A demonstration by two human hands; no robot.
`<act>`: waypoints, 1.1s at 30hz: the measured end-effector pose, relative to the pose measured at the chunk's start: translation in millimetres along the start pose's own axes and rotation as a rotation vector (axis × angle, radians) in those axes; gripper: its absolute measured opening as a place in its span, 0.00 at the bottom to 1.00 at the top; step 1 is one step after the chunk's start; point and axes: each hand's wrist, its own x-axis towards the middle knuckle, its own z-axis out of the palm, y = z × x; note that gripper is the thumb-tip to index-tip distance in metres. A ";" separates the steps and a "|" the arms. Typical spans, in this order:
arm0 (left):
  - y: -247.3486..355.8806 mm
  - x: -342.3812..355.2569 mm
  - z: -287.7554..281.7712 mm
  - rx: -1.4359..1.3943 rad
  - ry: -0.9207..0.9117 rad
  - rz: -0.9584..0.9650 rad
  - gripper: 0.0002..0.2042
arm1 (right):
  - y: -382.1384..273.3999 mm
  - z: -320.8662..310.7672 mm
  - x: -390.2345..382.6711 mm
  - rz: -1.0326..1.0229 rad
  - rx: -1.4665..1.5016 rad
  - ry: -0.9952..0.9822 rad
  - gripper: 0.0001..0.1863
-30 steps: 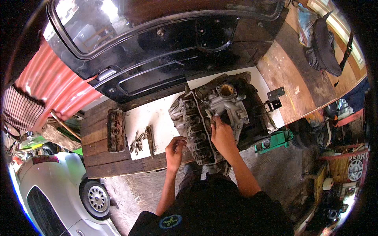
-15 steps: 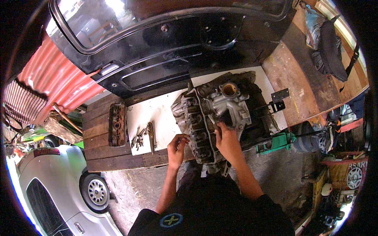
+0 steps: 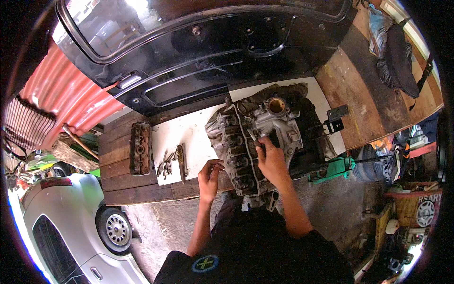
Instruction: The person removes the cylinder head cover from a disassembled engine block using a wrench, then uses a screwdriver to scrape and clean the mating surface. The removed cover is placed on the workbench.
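Observation:
An engine block with its cylinder head [image 3: 235,156] lies in front of me, dark and greasy, its valve gear exposed along the left side. On its right half is a grey cast-metal manifold [image 3: 279,128] with a round brown opening. My right hand [image 3: 273,163] is closed over the seam between the two, fingers pointing down; whatever its fingertips grip is hidden. Just off the head's left edge hangs my left hand [image 3: 208,181], its fingers loosely bent and thumb apart, with nothing visible in it.
Several bolts [image 3: 165,164] and a long metal tool [image 3: 181,163] lie on the white board [image 3: 182,132]. A rusty valve cover [image 3: 140,149] sits left on the wooden bench [image 3: 116,163]. A black vehicle door panel [image 3: 189,80] stands behind; a green stand [image 3: 331,170] is below right.
My left hand has drawn slightly left and up, away from the cylinder head. The right hand has shifted a little up, its fingers more curled over the seam.

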 end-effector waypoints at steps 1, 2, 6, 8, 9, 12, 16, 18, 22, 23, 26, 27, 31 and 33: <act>1.6 0.5 0.5 0.004 -0.002 -0.010 0.09 | 1.8 -10.6 -4.6 -0.011 0.002 -0.029 0.11; 2.5 0.8 1.1 0.007 -0.004 -0.019 0.09 | 10.0 -8.0 -9.9 -0.119 -0.015 0.049 0.11; 0.2 1.5 5.6 0.001 -0.040 -0.019 0.09 | 9.2 29.2 0.1 -0.065 -0.009 0.160 0.09; 2.4 3.1 4.8 0.005 -0.042 -0.004 0.09 | -0.9 46.3 10.7 -0.037 -0.007 0.180 0.09; 1.5 4.2 3.3 0.013 -0.044 0.005 0.09 | -3.7 49.6 15.3 -0.021 -0.006 0.190 0.08; -3.4 2.7 -1.4 0.020 -0.043 0.003 0.09 | 9.7 20.8 12.3 -0.006 0.140 0.140 0.12; -4.3 1.5 1.2 0.001 -0.069 -0.038 0.09 | -18.6 -1.2 -2.6 0.148 0.009 -0.014 0.18; -4.2 1.9 3.4 0.002 -0.075 -0.028 0.08 | -19.5 21.9 -0.6 0.181 -0.042 0.009 0.18; -4.9 0.3 1.4 0.015 -0.073 -0.001 0.08 | -6.6 41.7 15.1 0.039 0.079 0.144 0.15; -5.4 -1.4 0.9 0.015 -0.080 0.003 0.08 | 1.0 34.0 16.1 -0.004 0.142 0.182 0.13; -4.9 -4.5 -3.0 0.056 -0.086 -0.082 0.09 | 14.9 21.8 6.7 0.058 0.184 0.115 0.16; -6.0 -4.8 -1.4 0.037 -0.086 -0.066 0.09 | 7.3 21.6 -0.3 -0.012 0.128 0.170 0.16; -4.8 -2.7 -0.2 0.022 -0.085 -0.034 0.09 | -12.0 45.5 -1.3 0.106 0.004 0.161 0.15; -2.7 -0.2 -1.7 0.036 -0.099 -0.024 0.09 | -17.1 44.5 16.5 0.179 0.033 0.101 0.14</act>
